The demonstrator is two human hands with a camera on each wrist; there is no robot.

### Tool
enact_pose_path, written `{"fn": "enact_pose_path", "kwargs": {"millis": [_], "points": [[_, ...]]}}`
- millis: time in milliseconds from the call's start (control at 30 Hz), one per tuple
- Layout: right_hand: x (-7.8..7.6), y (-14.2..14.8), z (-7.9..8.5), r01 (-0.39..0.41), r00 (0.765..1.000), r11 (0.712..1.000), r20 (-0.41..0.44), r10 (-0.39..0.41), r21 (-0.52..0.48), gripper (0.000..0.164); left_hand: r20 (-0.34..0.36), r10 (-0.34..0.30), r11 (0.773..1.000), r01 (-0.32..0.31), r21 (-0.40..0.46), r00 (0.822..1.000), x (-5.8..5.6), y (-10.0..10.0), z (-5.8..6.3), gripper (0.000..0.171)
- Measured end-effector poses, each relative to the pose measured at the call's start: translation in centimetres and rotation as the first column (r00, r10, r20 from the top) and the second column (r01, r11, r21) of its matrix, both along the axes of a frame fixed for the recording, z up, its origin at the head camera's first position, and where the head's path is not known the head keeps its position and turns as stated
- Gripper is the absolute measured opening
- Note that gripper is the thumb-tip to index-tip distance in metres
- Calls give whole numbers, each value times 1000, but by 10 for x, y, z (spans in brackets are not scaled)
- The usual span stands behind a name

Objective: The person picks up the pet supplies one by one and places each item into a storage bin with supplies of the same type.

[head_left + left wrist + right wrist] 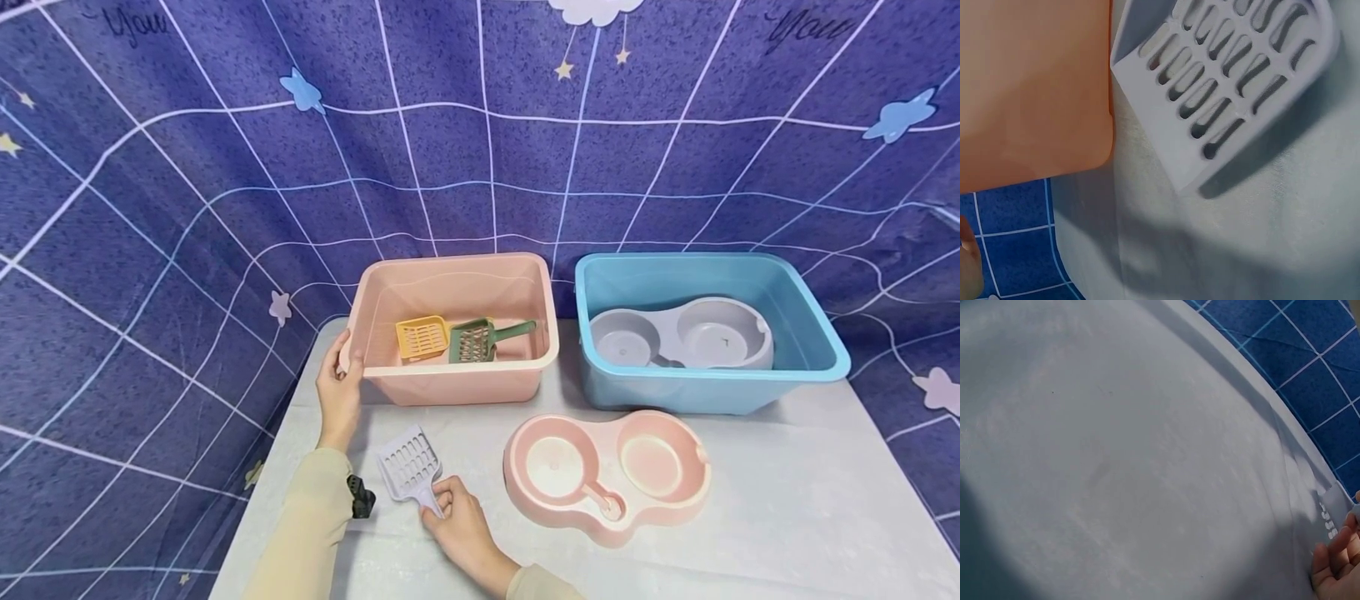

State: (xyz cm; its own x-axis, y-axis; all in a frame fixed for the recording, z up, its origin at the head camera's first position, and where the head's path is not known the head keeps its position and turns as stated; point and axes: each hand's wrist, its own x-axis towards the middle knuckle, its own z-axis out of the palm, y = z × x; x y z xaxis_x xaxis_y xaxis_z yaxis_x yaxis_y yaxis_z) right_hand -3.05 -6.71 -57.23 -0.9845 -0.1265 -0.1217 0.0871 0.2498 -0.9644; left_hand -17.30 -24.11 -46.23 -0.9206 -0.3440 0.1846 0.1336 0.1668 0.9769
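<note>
A pale lavender slotted litter scoop is in front of the pink litter box. My right hand pinches its handle between thumb and fingers, with the slotted head pointing away from me. In the left wrist view the scoop looms close and casts a shadow on the table. At the box's front left corner, my left hand grips the rim. Inside this box lie a yellow scoop and a green scoop, whose handle points right. The right wrist view catches only part of the right hand.
To the right stands a blue litter box with a grey double pet bowl inside. A pink double bowl sits on the grey-white table, right of my right hand. Behind everything hangs a blue grid-patterned curtain.
</note>
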Motion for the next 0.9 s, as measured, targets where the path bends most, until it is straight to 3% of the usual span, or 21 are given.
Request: {"fn": "enact_pose_path", "kwargs": {"millis": [433, 900], "points": [[0, 8, 6, 36, 999, 998, 5, -36, -55, 26, -9, -9, 1000, 9, -5, 1000, 0, -1, 0, 47], [-2, 23, 21, 8, 1000, 995, -26, -11, -96, 24, -23, -17, 1000, 18, 5, 1000, -1, -3, -3, 48]]}}
